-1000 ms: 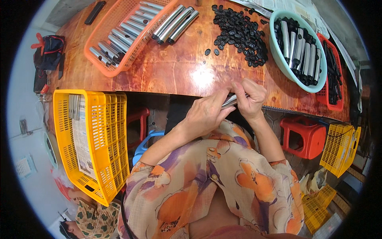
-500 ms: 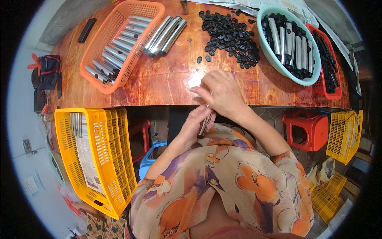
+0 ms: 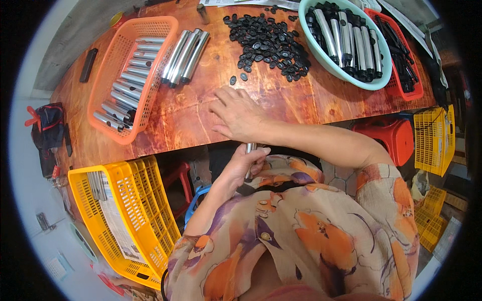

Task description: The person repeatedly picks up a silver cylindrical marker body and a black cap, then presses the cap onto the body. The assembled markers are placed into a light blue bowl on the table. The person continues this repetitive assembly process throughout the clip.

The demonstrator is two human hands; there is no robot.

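Note:
My left hand [image 3: 245,164] is wrapped round a shiny metal tube [image 3: 251,147] in front of my lap, below the table's near edge. The tube stands roughly upright, its upper end showing above my fingers. Over the front of the table, my right hand [image 3: 240,116] is open, palm down, with its fingers spread. Just beyond its fingertips lie two loose black oval pieces [image 3: 243,77], apart from a heap of similar small black pieces [image 3: 273,45]. Three metal tubes with black ends [image 3: 186,57] lie side by side farther left.
An orange basket [image 3: 95,95] of metal tubes stands at the left. To the right are a pale green basin [image 3: 346,76] of tubes with black parts and a red basket [image 3: 415,94] of black parts. Yellow crates [image 3: 125,200] and a red stool [image 3: 391,140] stand below table level.
My right hand has come off the tube and moved leftward over the table, its fingers spreading. My left hand keeps hold of the tube. The view has shifted and tilted somewhat.

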